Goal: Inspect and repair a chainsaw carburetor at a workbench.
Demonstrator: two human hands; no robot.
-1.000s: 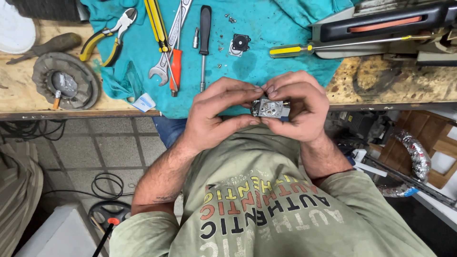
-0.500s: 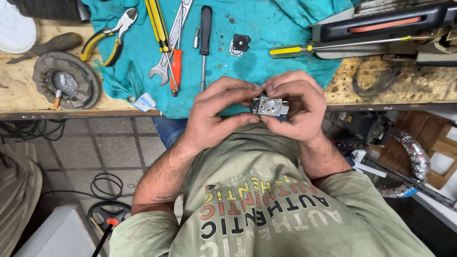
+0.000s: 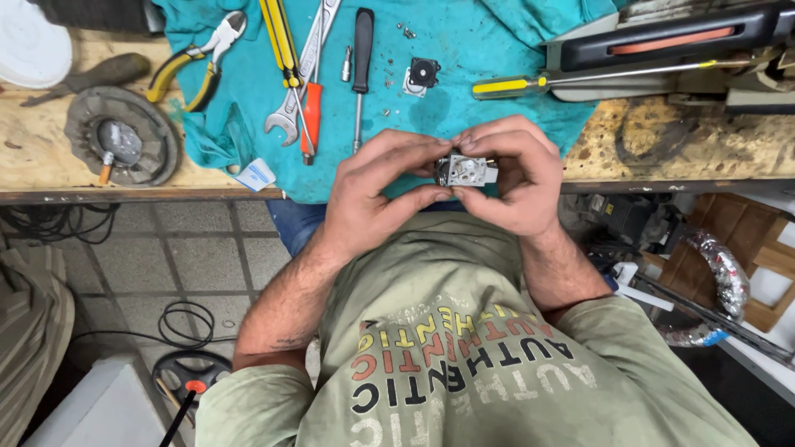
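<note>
Both grips pinch one small grey metal carburettor block [image 3: 465, 170]: the left hand [image 3: 377, 194] from its left side, the right hand [image 3: 513, 174] from its right, fingertips pressed on it. It sits above the teal cloth [image 3: 464, 74] at the wooden table [image 3: 50, 157] edge.

Ahead of our hands, the teal cloth [image 3: 464, 74] on the bench [image 3: 50, 157] is crowded: a black screwdriver [image 3: 361, 50], a wrench [image 3: 291, 108] and small loose screws [image 3: 387, 79] block the left, while a bare patch lies right of the black square part [image 3: 422, 74].
</note>
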